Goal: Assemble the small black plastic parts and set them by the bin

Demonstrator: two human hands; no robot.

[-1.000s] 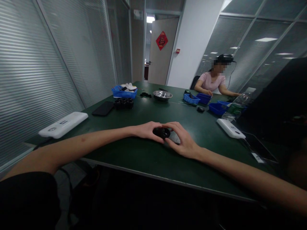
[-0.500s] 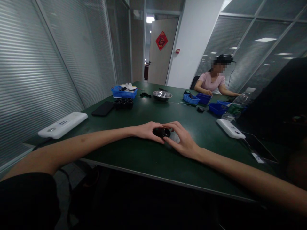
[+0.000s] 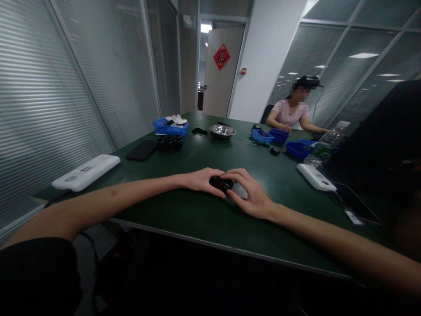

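Between my hands, low over the green table [image 3: 184, 210], is a small glossy black rounded piece [image 3: 222, 183]; its exact kind is not clear. The fingers and thumb of my left hand [image 3: 204, 181] close around its left end. My right hand [image 3: 251, 195] curls in from the other side, with fingertips and thumb pinching its right end. Both hands cover part of the piece. A pale, shiny patch shows beneath my right palm, and I cannot tell whether it is an object or a reflection.
Farther back are a blue basket [image 3: 169, 128], a cluster of black cylinders [image 3: 169, 142], a black phone [image 3: 141, 149] and a steel bowl [image 3: 222, 132]. White power banks [image 3: 87, 172] lie on both sides. Blue trays [image 3: 297, 150] and a bottle [image 3: 324, 149] stand right, near a seated person [image 3: 291, 112].
The black piece has turned slightly in my fingers; the round opening at its right end shows less clearly now. Both hands stay in nearly the same place.
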